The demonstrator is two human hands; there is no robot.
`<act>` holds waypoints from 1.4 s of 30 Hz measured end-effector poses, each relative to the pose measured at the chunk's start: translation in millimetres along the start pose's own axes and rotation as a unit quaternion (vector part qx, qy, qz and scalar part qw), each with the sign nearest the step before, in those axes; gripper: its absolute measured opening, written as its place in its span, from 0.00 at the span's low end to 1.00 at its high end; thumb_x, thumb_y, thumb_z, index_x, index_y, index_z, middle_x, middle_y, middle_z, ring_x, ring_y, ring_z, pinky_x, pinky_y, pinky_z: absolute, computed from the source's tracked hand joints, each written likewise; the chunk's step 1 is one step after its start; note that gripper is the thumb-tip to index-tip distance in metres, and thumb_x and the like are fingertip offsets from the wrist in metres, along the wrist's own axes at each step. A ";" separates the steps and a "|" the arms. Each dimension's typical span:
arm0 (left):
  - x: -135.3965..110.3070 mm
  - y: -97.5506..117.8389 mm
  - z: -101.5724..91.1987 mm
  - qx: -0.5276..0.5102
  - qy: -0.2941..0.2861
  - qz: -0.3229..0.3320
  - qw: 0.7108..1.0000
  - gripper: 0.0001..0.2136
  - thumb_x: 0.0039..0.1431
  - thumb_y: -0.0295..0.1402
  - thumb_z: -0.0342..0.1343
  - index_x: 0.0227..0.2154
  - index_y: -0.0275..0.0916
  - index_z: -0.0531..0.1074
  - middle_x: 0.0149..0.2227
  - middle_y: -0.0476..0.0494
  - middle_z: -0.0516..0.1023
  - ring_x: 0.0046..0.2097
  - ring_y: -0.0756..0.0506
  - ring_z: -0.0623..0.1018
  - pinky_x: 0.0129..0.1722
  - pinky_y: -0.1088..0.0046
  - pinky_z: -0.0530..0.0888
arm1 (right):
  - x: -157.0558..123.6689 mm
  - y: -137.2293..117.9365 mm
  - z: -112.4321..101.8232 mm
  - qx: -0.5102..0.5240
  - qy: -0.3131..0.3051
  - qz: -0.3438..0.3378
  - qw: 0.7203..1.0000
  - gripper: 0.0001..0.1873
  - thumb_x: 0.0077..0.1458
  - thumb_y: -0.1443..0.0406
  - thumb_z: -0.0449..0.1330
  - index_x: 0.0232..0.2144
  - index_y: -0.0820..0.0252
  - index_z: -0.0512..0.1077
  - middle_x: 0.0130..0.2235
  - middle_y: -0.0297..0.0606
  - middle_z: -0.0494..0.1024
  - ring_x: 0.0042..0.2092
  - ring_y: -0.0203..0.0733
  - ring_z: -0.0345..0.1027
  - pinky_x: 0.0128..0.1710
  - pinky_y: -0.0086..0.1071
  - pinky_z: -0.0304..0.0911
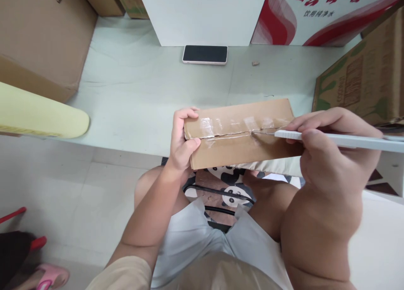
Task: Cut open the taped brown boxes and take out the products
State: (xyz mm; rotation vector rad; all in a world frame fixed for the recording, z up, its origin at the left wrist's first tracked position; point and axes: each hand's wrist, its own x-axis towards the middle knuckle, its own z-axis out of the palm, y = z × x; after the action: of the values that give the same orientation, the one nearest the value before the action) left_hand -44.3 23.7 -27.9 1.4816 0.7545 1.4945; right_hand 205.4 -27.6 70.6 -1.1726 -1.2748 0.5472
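Worktop [135, 88]: pale green sheet, wrinkled. On it: dark phone [205, 54] face up near the back, just before a white panel [202, 14]; small brown scrap [255, 63] to its right; cardboard boxes [41, 37] at left and right edges; red-and-white carton [318, 16] rear right.

Tan short-sleeve shirt [126, 273], lt grey shorts [202, 239], bare forearms, no gloves

Left hand [183, 145] clamped in a firm grip, thumb laid across the top, fingers curled over the far side. Left forearm bare, rising straight from the lap, elbow bent. Right hand [328, 147] closed in a fist-like grip, index finger stretched forward, thumb pressed alongside. Right wrist turned inward, forearm thick in the foreground, angled up from the lower right.
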 end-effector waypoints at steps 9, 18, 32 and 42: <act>0.4 0.5 -1.7 -0.007 -0.004 -0.008 1.000 0.25 0.51 0.51 0.67 0.49 0.48 0.69 0.53 0.43 0.68 0.53 0.39 0.72 0.53 0.59 0.72 | 1.2 -5.1 -14.4 -0.012 -0.076 0.062 0.995 0.05 0.51 0.70 0.72 0.30 0.55 0.81 0.34 0.35 0.86 0.35 0.37 0.81 0.34 0.27 0.74; -0.6 6.3 2.4 -0.040 0.003 -0.041 0.998 0.25 0.50 0.49 0.68 0.47 0.48 0.68 0.51 0.44 0.67 0.52 0.40 0.72 0.52 0.61 0.72 | 2.4 -9.1 -10.1 -0.019 -0.085 0.100 0.991 0.12 0.46 0.67 0.76 0.31 0.55 0.78 0.34 0.33 0.86 0.37 0.42 0.83 0.32 0.31 0.78; -3.1 12.4 6.4 -0.017 0.025 -0.065 0.997 0.24 0.50 0.48 0.66 0.47 0.49 0.66 0.52 0.43 0.67 0.55 0.38 0.72 0.55 0.57 0.72 | -1.0 -3.1 8.6 0.018 0.027 0.088 0.996 0.14 0.49 0.70 0.67 0.29 0.52 0.64 0.28 0.28 0.79 0.27 0.37 0.74 0.24 0.31 0.67; -1.0 13.4 4.1 -0.037 0.024 -0.070 0.997 0.24 0.48 0.46 0.69 0.47 0.48 0.70 0.51 0.45 0.69 0.53 0.39 0.73 0.53 0.60 0.73 | -0.3 3.0 6.5 0.016 0.083 0.095 0.992 0.19 0.48 0.71 0.69 0.30 0.51 0.61 0.27 0.28 0.78 0.23 0.37 0.68 0.21 0.31 0.59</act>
State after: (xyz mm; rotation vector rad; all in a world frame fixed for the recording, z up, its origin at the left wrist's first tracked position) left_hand -42.6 16.3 -16.1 1.3141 0.8079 1.4406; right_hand 200.2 -24.4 66.9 -1.2928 -1.0148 0.5952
